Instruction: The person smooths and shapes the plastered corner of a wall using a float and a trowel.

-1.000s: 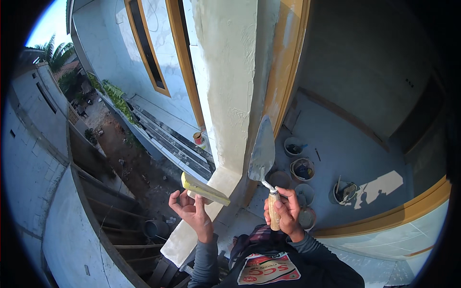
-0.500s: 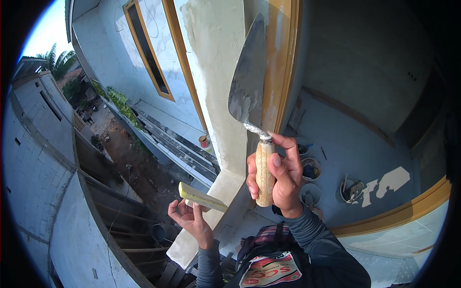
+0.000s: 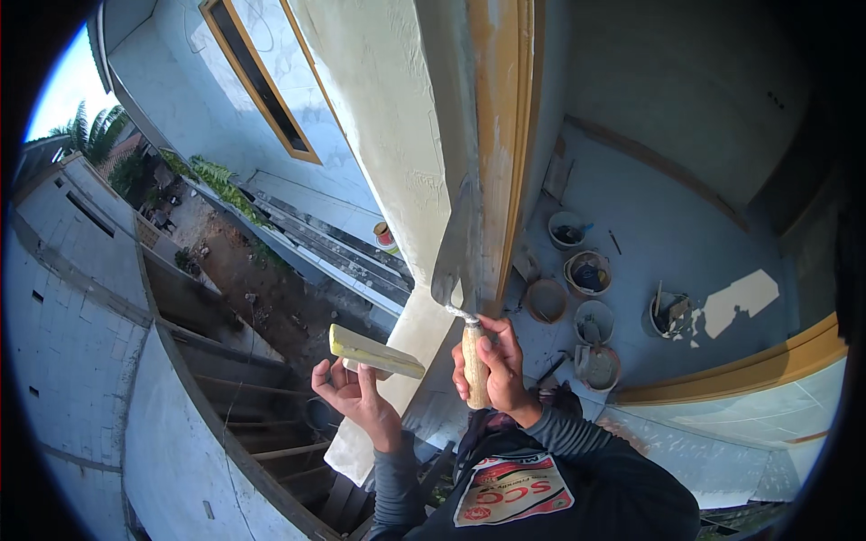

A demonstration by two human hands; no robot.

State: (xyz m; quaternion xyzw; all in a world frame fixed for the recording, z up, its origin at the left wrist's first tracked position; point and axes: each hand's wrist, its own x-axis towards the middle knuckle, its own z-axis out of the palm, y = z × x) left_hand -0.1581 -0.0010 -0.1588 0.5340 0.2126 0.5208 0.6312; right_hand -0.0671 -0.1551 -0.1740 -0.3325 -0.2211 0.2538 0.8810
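My right hand (image 3: 505, 374) is closed around the wooden handle of a trowel (image 3: 454, 261). The trowel's grey metal blade points up and away, in front of the narrow strip of wall between the plastered pillar (image 3: 383, 117) and the yellow-brown door frame (image 3: 505, 117). Grey smears show on the blade near its neck. At the left, my left hand (image 3: 368, 410) grips a pale, flat board with yellow edges (image 3: 379, 353) from below, fingers partly hidden behind it. The board is seen nearly edge-on, above the white ledge (image 3: 356, 446) at the pillar's foot.
Several buckets, among them a white bucket (image 3: 594, 322) and a bucket with tools in it (image 3: 669, 314), stand on the floor at the right. A paint can (image 3: 385, 236) sits on the porch beyond the pillar. Left of the ledge is a drop beside a curved concrete wall (image 3: 194, 433).
My right hand has lowered the trowel and brought it slightly left, blade now nearer the pillar's lower part. The left hand still holds the board, almost unmoved. The view has shifted.
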